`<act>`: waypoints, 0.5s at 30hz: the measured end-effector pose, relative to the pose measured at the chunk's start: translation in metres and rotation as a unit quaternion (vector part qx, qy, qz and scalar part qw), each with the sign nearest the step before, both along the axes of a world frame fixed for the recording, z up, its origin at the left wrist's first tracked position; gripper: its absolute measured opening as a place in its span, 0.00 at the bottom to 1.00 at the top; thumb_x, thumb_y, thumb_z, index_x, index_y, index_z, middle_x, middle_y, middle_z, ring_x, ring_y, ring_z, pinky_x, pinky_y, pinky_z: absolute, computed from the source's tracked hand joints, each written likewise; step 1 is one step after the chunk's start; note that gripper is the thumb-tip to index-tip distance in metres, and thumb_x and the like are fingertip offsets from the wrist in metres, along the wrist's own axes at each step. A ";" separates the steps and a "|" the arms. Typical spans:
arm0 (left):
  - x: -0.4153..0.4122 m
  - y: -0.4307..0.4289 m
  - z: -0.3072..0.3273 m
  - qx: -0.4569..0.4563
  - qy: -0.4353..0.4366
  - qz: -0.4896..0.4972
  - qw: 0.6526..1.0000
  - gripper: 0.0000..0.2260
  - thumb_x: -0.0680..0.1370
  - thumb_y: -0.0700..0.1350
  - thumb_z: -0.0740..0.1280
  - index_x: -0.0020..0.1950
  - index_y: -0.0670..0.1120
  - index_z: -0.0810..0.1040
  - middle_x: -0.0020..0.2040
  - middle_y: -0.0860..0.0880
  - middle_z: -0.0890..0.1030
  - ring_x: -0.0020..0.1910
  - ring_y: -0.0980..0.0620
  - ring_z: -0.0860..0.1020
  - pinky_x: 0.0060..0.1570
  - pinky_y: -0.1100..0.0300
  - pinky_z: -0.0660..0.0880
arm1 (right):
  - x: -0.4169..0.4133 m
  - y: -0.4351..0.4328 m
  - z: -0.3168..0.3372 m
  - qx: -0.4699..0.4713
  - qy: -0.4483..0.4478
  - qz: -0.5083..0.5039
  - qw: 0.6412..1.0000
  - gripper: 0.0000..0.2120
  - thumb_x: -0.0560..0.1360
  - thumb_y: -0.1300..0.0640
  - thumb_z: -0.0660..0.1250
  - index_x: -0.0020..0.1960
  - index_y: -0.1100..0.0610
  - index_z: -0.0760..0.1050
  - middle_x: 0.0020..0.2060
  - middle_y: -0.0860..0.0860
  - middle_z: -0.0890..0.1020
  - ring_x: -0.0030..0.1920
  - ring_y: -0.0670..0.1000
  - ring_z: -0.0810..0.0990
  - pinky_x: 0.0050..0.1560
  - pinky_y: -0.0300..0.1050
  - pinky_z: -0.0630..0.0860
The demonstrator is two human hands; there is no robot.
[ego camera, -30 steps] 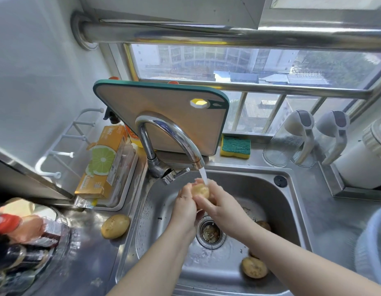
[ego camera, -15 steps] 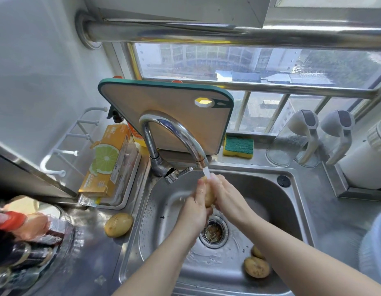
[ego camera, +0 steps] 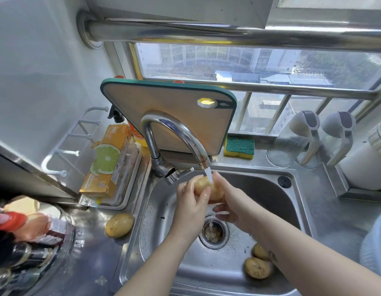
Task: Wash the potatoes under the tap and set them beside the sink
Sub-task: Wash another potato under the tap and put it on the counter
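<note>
Both hands are closed round one potato (ego camera: 203,185), held right under the running water. The left hand (ego camera: 191,201) wraps it from the near left with the thumb laid across its front, and the right hand (ego camera: 230,201) cups it from the right and beneath. Gripping it between two palms rather than in one seems meant to let the skin be turned and rubbed while the water stream (ego camera: 208,175) strikes its top, and to keep a wet, slippery thing from dropping.

Both forearms reach in from the near edge and converge above the drain (ego camera: 213,232). The wrists are raised, so the potato sits high, just below the spout of the tap (ego camera: 176,133).

Two more potatoes (ego camera: 258,268) lie touching in the near right corner of the sink (ego camera: 270,189), clear of the stream — probably waiting their turn. Another potato, apparently washed (ego camera: 119,225), rests on the bench (ego camera: 95,263) just left of the sink rim, so I judge the job about a quarter done. A cutting board (ego camera: 168,116) leans upright behind the tap, with a sponge (ego camera: 239,147) at its right.
</note>
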State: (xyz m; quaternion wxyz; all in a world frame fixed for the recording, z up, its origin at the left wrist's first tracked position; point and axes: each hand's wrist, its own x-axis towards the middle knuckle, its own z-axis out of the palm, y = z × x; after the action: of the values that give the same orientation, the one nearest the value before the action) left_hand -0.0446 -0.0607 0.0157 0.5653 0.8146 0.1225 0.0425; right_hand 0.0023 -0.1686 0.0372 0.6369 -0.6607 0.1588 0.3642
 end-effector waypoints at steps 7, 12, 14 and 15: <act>0.024 -0.012 0.008 -0.165 0.031 0.099 0.981 0.09 0.81 0.46 0.57 0.44 0.52 0.74 0.45 0.48 0.80 0.45 0.49 0.78 0.48 0.56 0.75 | -0.011 -0.008 -0.007 -0.104 -0.111 0.066 0.986 0.27 0.78 0.36 0.49 0.46 0.52 0.80 0.42 0.49 0.83 0.41 0.47 0.77 0.48 0.43 0.74; 0.031 -0.026 0.010 -0.208 0.085 0.135 0.965 0.17 0.82 0.43 0.53 0.37 0.45 0.75 0.35 0.50 0.80 0.34 0.51 0.78 0.32 0.65 0.74 | -0.012 -0.021 -0.005 -0.031 -0.114 0.066 0.991 0.17 0.80 0.46 0.57 0.52 0.56 0.79 0.41 0.52 0.82 0.40 0.49 0.78 0.45 0.43 0.74; 0.033 -0.031 0.014 -0.213 0.094 0.136 0.963 0.18 0.82 0.42 0.52 0.37 0.46 0.75 0.36 0.50 0.79 0.35 0.51 0.77 0.34 0.62 0.73 | -0.013 -0.023 -0.007 -0.007 -0.124 0.068 0.990 0.13 0.79 0.48 0.60 0.54 0.55 0.78 0.40 0.52 0.81 0.38 0.48 0.78 0.42 0.42 0.75; 0.034 -0.032 0.016 -0.239 0.103 0.140 0.955 0.18 0.83 0.42 0.52 0.37 0.46 0.75 0.36 0.50 0.79 0.35 0.51 0.77 0.35 0.60 0.73 | -0.014 -0.023 -0.007 0.013 -0.120 0.054 0.991 0.12 0.79 0.49 0.60 0.55 0.55 0.77 0.40 0.52 0.79 0.35 0.48 0.76 0.39 0.41 0.74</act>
State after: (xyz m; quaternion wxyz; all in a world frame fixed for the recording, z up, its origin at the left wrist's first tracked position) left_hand -0.0104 -0.0926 0.0313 0.7161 0.6302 0.2999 0.0063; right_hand -0.0117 -0.1917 0.0302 0.6392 -0.6990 0.0402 0.3181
